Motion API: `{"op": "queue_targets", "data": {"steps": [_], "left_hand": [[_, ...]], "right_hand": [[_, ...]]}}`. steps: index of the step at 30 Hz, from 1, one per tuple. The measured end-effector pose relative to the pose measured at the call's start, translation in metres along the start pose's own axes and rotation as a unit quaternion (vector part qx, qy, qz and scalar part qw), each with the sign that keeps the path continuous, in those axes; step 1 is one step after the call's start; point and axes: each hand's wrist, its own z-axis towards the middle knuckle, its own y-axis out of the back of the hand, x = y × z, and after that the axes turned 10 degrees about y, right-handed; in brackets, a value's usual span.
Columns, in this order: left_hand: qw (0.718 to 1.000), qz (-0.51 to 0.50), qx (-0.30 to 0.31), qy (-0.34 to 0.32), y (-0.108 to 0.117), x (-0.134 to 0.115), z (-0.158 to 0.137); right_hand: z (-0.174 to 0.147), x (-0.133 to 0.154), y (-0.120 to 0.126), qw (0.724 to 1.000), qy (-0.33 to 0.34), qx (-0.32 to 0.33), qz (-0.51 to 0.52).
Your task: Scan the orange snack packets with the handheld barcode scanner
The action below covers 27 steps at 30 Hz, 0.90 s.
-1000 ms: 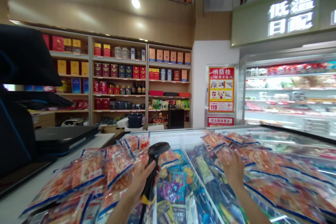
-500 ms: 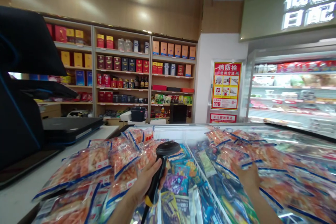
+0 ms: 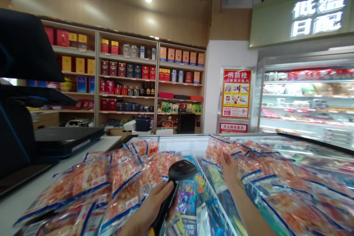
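Observation:
My left hand (image 3: 153,206) is wrapped round the handle of a black barcode scanner (image 3: 182,169), its head tilted up and away over the freezer. Yellow shows at the foot of the handle. Further right, my right hand (image 3: 229,166) reaches forward with its fingers closed at the right side of a clear, blue-edged bag of pinkish-orange frozen food (image 3: 214,150); the fingertips are partly hidden. Similar bags lie heaped on the left (image 3: 91,173) and on the right (image 3: 290,206). Between the hands, colourful ice-cream wrappers (image 3: 186,195) lie inside the chest freezer.
A white wire divider (image 3: 214,191) runs through the freezer (image 3: 177,141). On the left counter (image 3: 20,199) stand a dark checkout terminal (image 3: 16,118) and a flat black device (image 3: 66,140). Shelves of boxed goods (image 3: 127,70) line the back; a lit chiller (image 3: 306,99) is at right.
My right hand has moved left and forward, and a bag beside it now lies further left over the divider. The scanner remains in my left hand, slightly lower and further right.

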Motion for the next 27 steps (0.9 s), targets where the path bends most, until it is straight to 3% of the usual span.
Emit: {"op": "queue_targets", "data": {"steps": [15, 20, 27], "left_hand": [[0.999, -0.005, -0.040, -0.006, -0.007, -0.003, -0.003], [0.991, 0.010, -0.121, -0.052, 0.001, -0.016, -0.015], [0.967, 0.040, -0.239, -0.076, 0.038, -0.024, -0.046]], "right_hand": [[-0.001, -0.009, -0.013, 1.000, 0.016, 0.023, 0.008], [-0.013, 0.011, -0.033, 0.998, 0.009, 0.059, -0.008], [-0.056, 0.039, -0.080, 0.981, 0.040, 0.167, -0.084]]}}
